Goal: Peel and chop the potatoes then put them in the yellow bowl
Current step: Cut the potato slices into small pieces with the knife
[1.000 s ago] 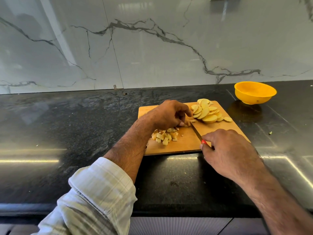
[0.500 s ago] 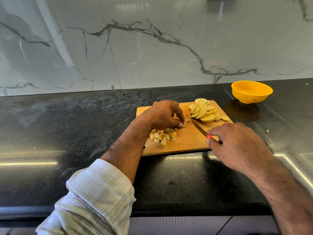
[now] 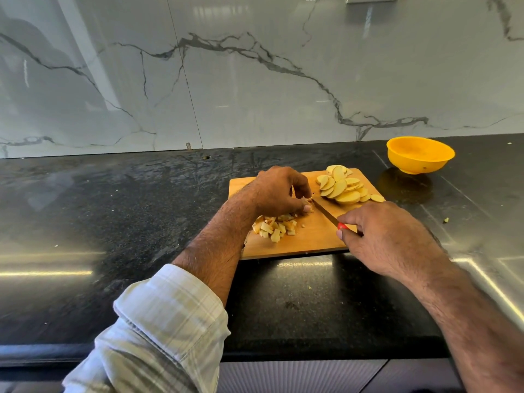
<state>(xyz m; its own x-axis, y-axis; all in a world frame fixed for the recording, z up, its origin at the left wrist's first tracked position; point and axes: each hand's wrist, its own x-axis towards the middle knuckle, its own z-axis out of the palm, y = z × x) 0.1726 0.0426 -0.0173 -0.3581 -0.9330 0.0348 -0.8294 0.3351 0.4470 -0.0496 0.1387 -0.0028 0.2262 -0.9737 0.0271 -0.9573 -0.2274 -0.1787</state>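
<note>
Two potato heaps [image 3: 343, 187] on flat wooden board [image 3: 314, 239]: round slices, small cubes [image 3: 275, 226]

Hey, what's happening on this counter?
Someone is chopping potatoes on a wooden cutting board. The right hand grips a red-handled knife, while the left hand holds a small piece against the blade. A pile of diced potato lies near the left wrist, potato slices wait farther back, and the yellow bowl looks empty.
</note>
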